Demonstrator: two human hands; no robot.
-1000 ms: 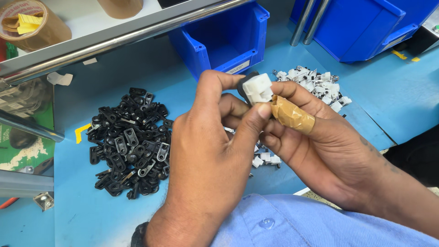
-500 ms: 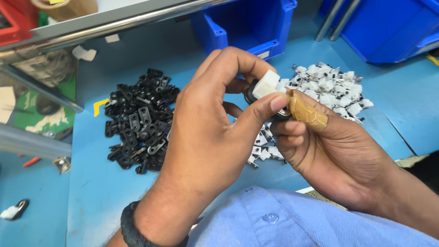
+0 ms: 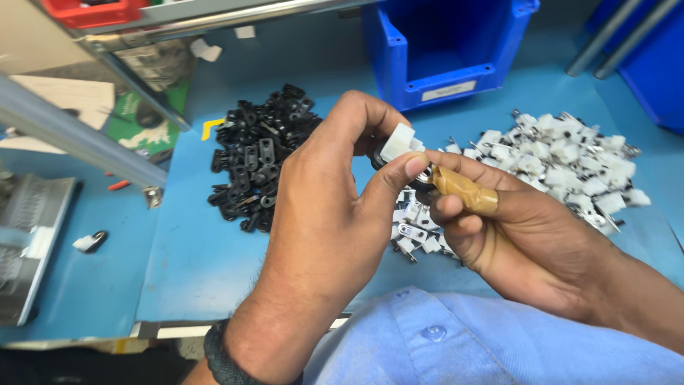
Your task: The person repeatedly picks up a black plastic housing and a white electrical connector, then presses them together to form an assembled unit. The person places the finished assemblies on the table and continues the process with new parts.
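While my left hand pinches the small white plastic clip between thumb and fingertips, my right hand, its forefinger wrapped in tan tape, grips the dark metal-ringed part just under it. Both meet above the blue worktop; black pieces lie left, white ones right.

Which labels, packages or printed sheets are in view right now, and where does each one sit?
Small white rectangular label: on the front lip of the open blue plastic bin, far side of the bench.
Green printed sheet with white markings: far left, partly behind the slanted grey metal rail.
Pale paper sheet: left of the green one, also under the rail.
No screens or signs show.
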